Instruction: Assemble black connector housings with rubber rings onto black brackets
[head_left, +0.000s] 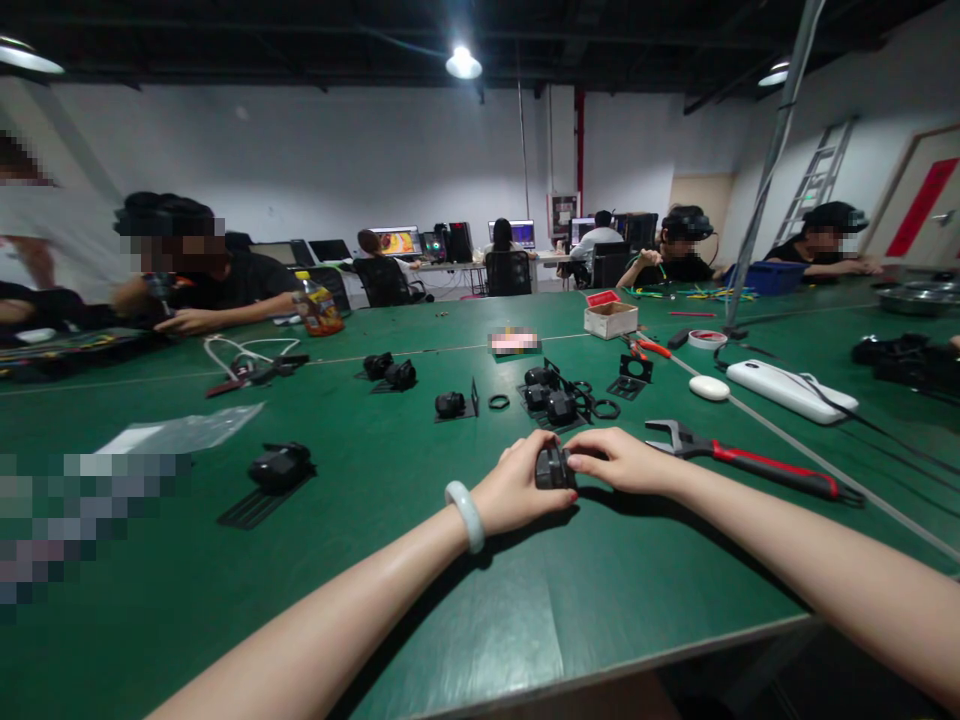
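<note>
Both my hands meet on a small black plastic part [553, 468] resting on the green table [465, 600]. My left hand [517, 490], with a pale bangle on the wrist, curls its fingers round the part's left side. My right hand [619, 460] pinches the part's right side with its fingertips. Just beyond lies a cluster of similar black parts with rings [559, 400].
A red-handled adjustable wrench [742, 462] lies right of my hands. A white power strip [791, 390], a white mouse [709, 388], a small cardboard box [610, 318] and more black parts [279, 466] sit around. Other people work at the table's far side.
</note>
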